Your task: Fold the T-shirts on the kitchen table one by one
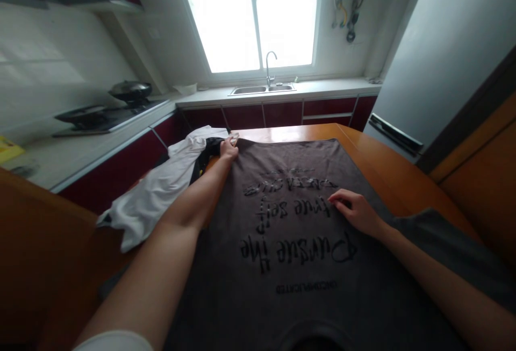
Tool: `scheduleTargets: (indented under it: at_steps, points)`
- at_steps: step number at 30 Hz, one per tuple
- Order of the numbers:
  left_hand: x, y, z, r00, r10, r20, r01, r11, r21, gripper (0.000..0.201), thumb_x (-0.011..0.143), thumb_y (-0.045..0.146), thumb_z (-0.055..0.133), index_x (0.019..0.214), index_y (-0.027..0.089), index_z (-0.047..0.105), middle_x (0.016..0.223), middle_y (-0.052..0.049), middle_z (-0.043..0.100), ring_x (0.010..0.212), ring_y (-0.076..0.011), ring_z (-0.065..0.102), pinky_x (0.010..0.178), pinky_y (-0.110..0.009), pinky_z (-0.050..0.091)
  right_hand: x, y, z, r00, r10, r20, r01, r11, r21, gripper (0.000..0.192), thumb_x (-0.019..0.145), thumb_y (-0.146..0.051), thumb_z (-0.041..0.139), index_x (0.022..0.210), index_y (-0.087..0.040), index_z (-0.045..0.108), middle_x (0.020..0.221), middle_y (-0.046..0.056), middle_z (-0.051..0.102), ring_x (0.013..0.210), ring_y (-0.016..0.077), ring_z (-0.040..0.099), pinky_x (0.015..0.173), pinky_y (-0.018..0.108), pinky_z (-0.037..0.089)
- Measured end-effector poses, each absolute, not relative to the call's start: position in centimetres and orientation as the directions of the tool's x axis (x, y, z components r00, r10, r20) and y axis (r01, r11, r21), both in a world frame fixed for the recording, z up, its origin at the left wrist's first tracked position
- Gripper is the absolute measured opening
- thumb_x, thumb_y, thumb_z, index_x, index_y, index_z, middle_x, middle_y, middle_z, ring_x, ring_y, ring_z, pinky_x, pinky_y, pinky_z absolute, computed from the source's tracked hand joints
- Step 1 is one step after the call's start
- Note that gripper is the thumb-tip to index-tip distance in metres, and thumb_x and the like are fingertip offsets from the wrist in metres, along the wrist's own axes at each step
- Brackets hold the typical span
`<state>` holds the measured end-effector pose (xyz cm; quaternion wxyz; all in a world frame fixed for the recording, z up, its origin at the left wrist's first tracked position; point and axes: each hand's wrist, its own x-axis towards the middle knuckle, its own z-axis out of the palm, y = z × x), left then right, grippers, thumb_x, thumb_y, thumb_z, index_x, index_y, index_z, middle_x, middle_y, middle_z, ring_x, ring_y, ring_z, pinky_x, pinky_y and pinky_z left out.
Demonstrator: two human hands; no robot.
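A grey tee (290,233) lies spread face-up on the worktop (363,152). The left hand (228,150) pinches its far hem corner in a closed grip; the right hand (355,210) rests open on the print. It looks like smoothing before folding, which would need the hem kept taut.

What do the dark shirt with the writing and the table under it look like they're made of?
The dark shirt looks like soft matte knit fabric, probably cotton: it lies limp and flat, with black printed lettering. The table looks like wood or a wood veneer with a glossy orange-brown finish, since it reflects window light along its edge.
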<state>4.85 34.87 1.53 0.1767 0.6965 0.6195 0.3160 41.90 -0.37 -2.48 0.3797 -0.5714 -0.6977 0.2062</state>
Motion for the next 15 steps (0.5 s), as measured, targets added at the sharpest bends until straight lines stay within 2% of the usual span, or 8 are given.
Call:
scheduleTargets:
  at_steps: [3,6,11,13,15]
  points:
    - [5.5,34.4,0.7,0.09,0.96,0.266,0.855,-0.211,0.473,0.051,0.093,0.017,0.055,0.143,0.007,0.051,0.151,-0.02,0.046,0.14,-0.0339,0.04,0.118,-0.041,0.028,41.8,-0.3,-2.5,-0.06,0.954,0.293,0.641,0.262,-0.722,0.019,0.09,-0.027,0.053,0.093,-0.022,0.071,0.097,0.006,0.071,0.092,0.0226,0.065,0.085,0.036,0.05]
    - [6.9,33.9,-0.4,0.239,0.951,0.198,0.878,-0.299,0.375,0.046,0.097,0.029,0.053,0.139,0.012,0.057,0.156,-0.015,0.044,0.145,-0.0302,0.035,0.121,-0.037,0.024,41.4,-0.5,-2.3,-0.049,0.951,0.304,0.643,0.263,-0.72,0.019,0.089,-0.027,0.053,0.094,-0.022,0.071,0.098,0.006,0.071,0.093,0.0226,0.065,0.085,0.036,0.05]
    - [7.8,34.0,-1.5,0.316,0.945,0.084,0.902,-0.327,0.282,0.064,0.097,0.055,0.047,0.149,0.017,0.049,0.163,-0.018,0.034,0.152,-0.0383,0.023,0.121,-0.058,0.014,41.1,-0.7,-2.4,0.149,0.932,0.329,0.705,0.133,-0.697,0.025,0.09,-0.026,0.05,0.101,-0.023,0.072,0.105,0.009,0.071,0.097,0.0244,0.066,0.089,0.038,0.053]
    - [7.7,34.3,-1.6,0.322,0.943,0.089,0.917,-0.334,0.218,0.068,0.098,0.057,0.041,0.152,0.017,0.045,0.165,-0.018,0.029,0.153,-0.0379,0.02,0.121,-0.06,0.011,41.5,0.7,-2.4,0.177,0.919,0.352,0.764,0.097,-0.638,0.03,0.09,-0.026,0.048,0.11,-0.022,0.071,0.112,0.011,0.07,0.105,0.0263,0.065,0.097,0.04,0.051]
    - [7.5,34.7,-1.7,0.319,0.944,0.079,0.931,-0.328,0.158,0.071,0.099,0.061,0.035,0.155,0.017,0.042,0.165,-0.019,0.027,0.153,-0.0385,0.018,0.121,-0.061,0.01,42.4,3.5,-2.1,0.128,0.921,0.367,0.842,0.095,-0.531,0.038,0.091,-0.025,0.047,0.121,-0.018,0.069,0.124,0.014,0.067,0.119,0.029,0.06,0.108,0.042,0.045]
